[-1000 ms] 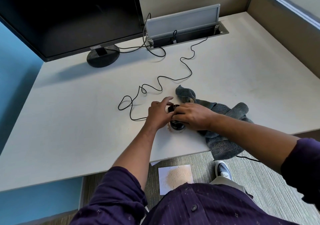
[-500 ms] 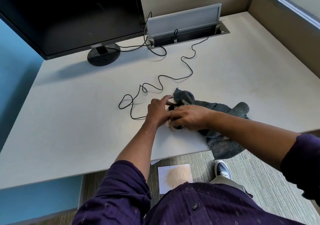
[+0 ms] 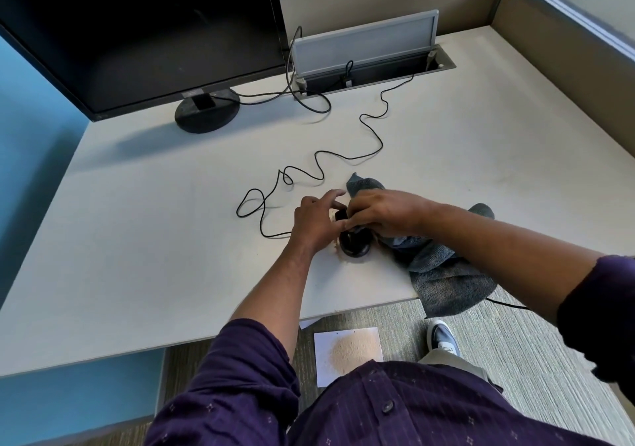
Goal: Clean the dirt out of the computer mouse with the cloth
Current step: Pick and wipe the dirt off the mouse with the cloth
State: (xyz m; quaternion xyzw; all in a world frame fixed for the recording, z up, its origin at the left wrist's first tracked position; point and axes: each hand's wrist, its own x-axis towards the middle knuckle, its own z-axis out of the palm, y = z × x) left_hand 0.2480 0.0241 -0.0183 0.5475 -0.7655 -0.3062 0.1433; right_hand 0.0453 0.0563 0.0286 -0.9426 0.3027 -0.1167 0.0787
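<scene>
While my left hand point(image 3: 318, 220) steadies the black mouse point(image 3: 354, 241) from its side, my right hand point(image 3: 381, 212) grips the grey cloth point(image 3: 443, 273) and presses it onto the mouse's top. Rubbing could smear the tan dirt point(image 3: 338, 251) across the table point(image 3: 171, 222) or snag the cord point(image 3: 309, 170) beyond my left hand. No writing is readable.

The mouse point(image 3: 355, 243) is glossy black plastic, and the grey cloth point(image 3: 446, 280) beside it is nubby and matt like terry. The tabletop point(image 3: 154, 222) looks a smooth, matt, pale laminate; the monitor point(image 3: 137, 26) has a dark glossy screen. On the ribbed carpet point(image 3: 515, 335) lies white paper point(image 3: 323, 370) with grainy tan powder.
</scene>
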